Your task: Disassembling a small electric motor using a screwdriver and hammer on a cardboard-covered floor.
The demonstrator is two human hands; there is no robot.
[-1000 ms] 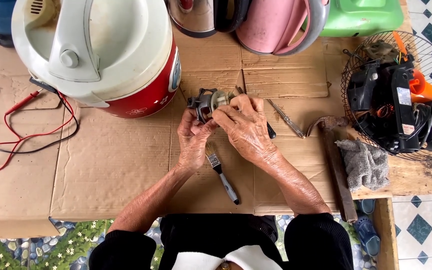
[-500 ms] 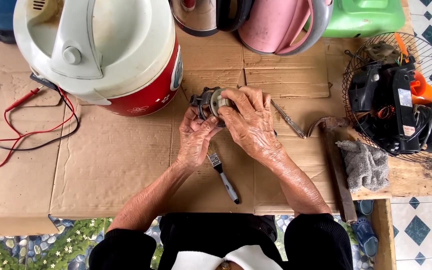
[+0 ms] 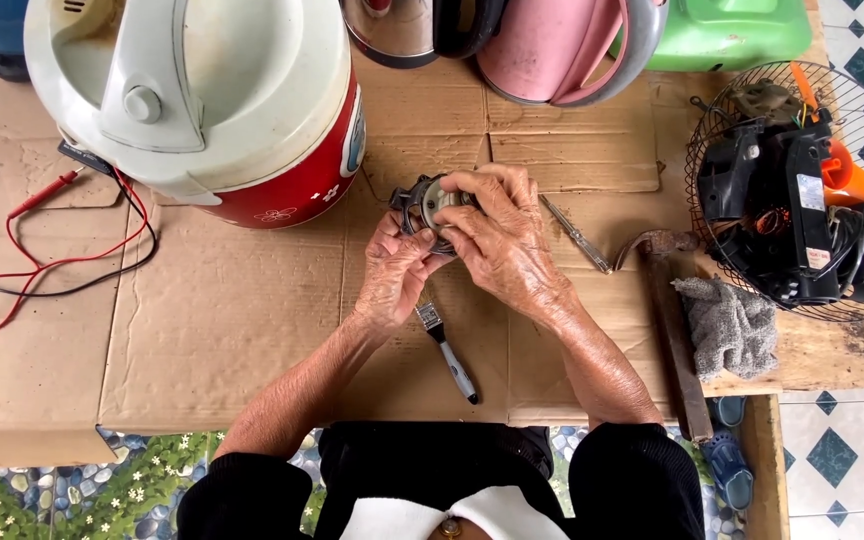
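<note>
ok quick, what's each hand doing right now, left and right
Left hand: closed around the small round metal motor part, gripping it from below.
Right hand: closed on the same part, fingers over its top.

Red-and-white rice cooker [image 3: 222, 110], pink kettle [image 3: 552, 45]

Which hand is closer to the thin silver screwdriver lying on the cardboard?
The right hand. It lies just left of the thin silver screwdriver, not touching it. The left hand is farther away, on the other side of the right hand.
</note>
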